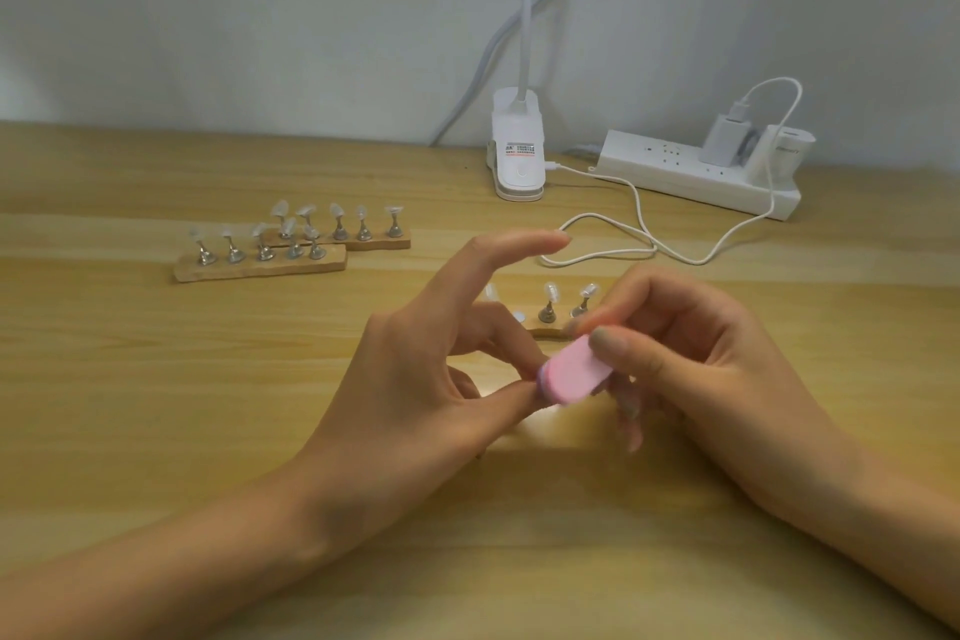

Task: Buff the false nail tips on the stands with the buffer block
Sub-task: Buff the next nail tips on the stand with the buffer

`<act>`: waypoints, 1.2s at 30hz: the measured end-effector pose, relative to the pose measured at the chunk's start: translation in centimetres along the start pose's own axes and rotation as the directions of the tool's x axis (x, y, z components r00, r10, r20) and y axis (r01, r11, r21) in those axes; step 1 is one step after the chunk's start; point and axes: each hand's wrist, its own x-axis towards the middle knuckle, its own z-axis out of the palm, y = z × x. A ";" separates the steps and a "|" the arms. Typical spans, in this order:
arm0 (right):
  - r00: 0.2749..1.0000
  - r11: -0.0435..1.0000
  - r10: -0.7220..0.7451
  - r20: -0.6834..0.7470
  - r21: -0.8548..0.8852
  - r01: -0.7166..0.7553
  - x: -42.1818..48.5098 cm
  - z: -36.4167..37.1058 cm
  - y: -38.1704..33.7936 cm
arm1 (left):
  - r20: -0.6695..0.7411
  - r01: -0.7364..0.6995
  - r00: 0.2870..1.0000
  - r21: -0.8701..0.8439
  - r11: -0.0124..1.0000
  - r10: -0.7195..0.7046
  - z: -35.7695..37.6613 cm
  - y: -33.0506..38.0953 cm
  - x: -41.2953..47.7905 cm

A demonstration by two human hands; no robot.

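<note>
Head view, starting far left: what's on the table [156,405]? I'm stood further back than you lol (jo)

Two wooden stands, overlapping a bit. The front stand [260,269] sits more to the left, and the back stand [376,242] is just behind it, shifted right. Each has a row of little metal pegs with clear nail tips [280,209] on top. Both are well apart from the hands. (mika)

ok and the hands? (jo)

Left hand [415,379] is mid-table with the index finger stuck out straight. Its thumb and another finger pinch the left end of the buffer block [571,369]. The block is pink on top with a purple-ish layer showing at the end. It's held up above the table between the two hands, tilted so the right end is higher. Right hand [717,359] grips the other end, thumb flat across the top and the other fingers curled underneath. (mika)

is it actually on a nail? (jo)

Can't tell, the hands block it. There's a third stand [545,330] just behind them, mostly hidden, with a couple of its pegs and tips poking up in the gap between the hands. (mika)

and further right? (jo)

Back by the wall there's a white clip lamp base [519,161]. Right of that is a white power strip [670,172] with a charger [722,140] plugged in. A white cable [639,224] loops across the table behind the hands. (mika)
</note>
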 end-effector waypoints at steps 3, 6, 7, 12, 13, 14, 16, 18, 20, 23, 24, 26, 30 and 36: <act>1.000 1.000 -0.009 -0.027 -0.030 0.008 0.0 0.0 0.0 | 0.002 0.004 1.000 -0.001 1.000 -0.004 0.0 -0.1 0.0; 1.000 1.000 -0.006 0.011 -0.025 0.006 0.0 0.0 0.0 | 0.007 0.006 1.000 0.001 1.000 -0.006 0.0 0.0 0.0; 0.999 0.999 -0.008 0.034 -0.032 0.009 0.0 0.0 -0.1 | 0.010 0.004 1.000 0.006 1.000 -0.004 0.0 0.0 -0.1; 1.000 1.000 -0.004 -0.005 -0.017 0.003 0.0 -0.2 0.0 | 0.008 -0.002 1.000 0.019 1.000 0.002 0.1 0.0 0.0; 0.999 1.000 -0.002 0.034 -0.022 0.003 0.0 -0.1 0.0 | 0.010 -0.007 1.000 0.023 1.000 0.007 0.1 0.0 -0.1; 0.999 1.000 0.001 0.040 -0.030 0.000 0.0 -0.1 0.0 | 0.007 -0.007 1.000 0.023 1.000 0.007 0.0 0.0 -0.1; 1.000 0.999 0.009 -0.022 -0.034 -0.010 0.1 -0.4 0.0 | -0.001 0.001 1.000 0.011 1.000 -0.001 0.0 -0.1 -0.1; 1.000 1.000 0.013 0.013 -0.026 -0.012 0.2 -0.5 -0.1 | 0.002 0.003 1.000 -0.004 1.000 -0.003 0.1 -0.2 -0.1; 0.997 0.999 0.015 0.080 -0.035 -0.012 0.3 -0.4 -0.2 | 0.011 0.004 1.000 -0.013 1.000 -0.004 0.1 -0.2 0.0; 1.000 0.998 0.016 -0.004 -0.052 -0.016 0.2 -0.4 -0.1 | 0.001 0.021 1.000 -0.018 1.000 -0.021 0.0 -0.2 0.1; 1.000 0.999 0.019 0.015 -0.041 -0.019 0.1 -0.4 -0.1 | 0.004 0.023 1.000 -0.019 1.000 -0.023 0.0 -0.1 0.1; 0.996 0.999 0.023 0.084 -0.036 -0.020 0.1 -0.2 -0.2 | 0.012 0.011 1.000 -0.008 1.000 -0.011 0.1 0.0 0.0; 0.999 0.999 0.033 0.000 -0.021 -0.033 0.0 -0.4 -0.1 | 0.010 0.008 1.000 -0.006 1.000 -0.008 0.0 -0.1 0.1; 0.999 0.999 0.026 -0.020 -0.028 -0.026 0.0 -0.4 -0.1 | 0.019 0.018 1.000 -0.028 0.999 -0.017 0.1 -0.3 0.2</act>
